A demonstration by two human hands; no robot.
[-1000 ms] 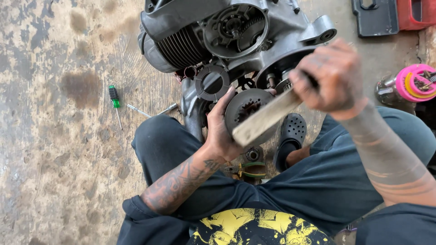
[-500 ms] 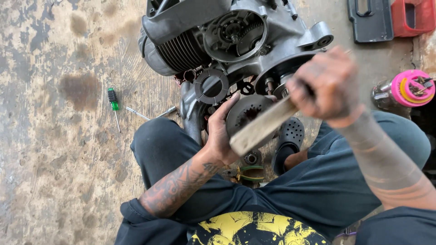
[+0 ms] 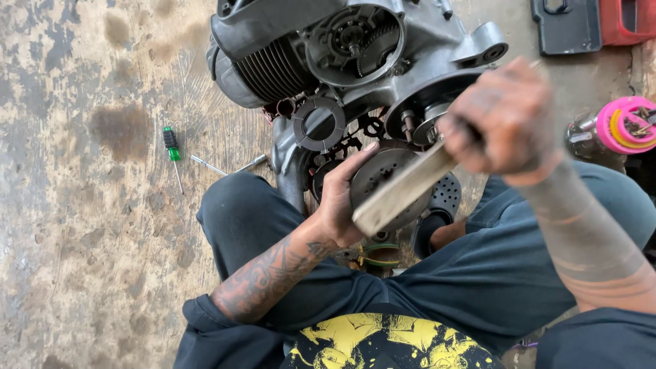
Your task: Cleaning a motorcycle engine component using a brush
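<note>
The head view looks down at a person who sits on the stained concrete floor (image 3: 82,225) with a grey engine (image 3: 355,61) in front of the knees. The left hand (image 3: 342,201) is wrapped around the edge of a round metal disc (image 3: 383,179) and holds it up against the low side of the engine. The right hand (image 3: 509,113) is shut tight on one end of a flat wooden block (image 3: 403,193). The block is long, and it runs on a slant from the right hand, up on the right, down to the left, where its free end lies across the face of the disc. So the disc sits just below and to the left of the right hand, and the left hand is the one that is touching it (the thumb lies along its rim). The right hand is blurred, so its fingers are hard to tell apart. The block hides the middle of the disc, and I cannot tell how the disc joins the engine. A green screwdriver (image 3: 171,147) lies on the floor well off to the left. A pink spool (image 3: 625,123) and a red and black case (image 3: 588,24) are cut off at the right edge.
</note>
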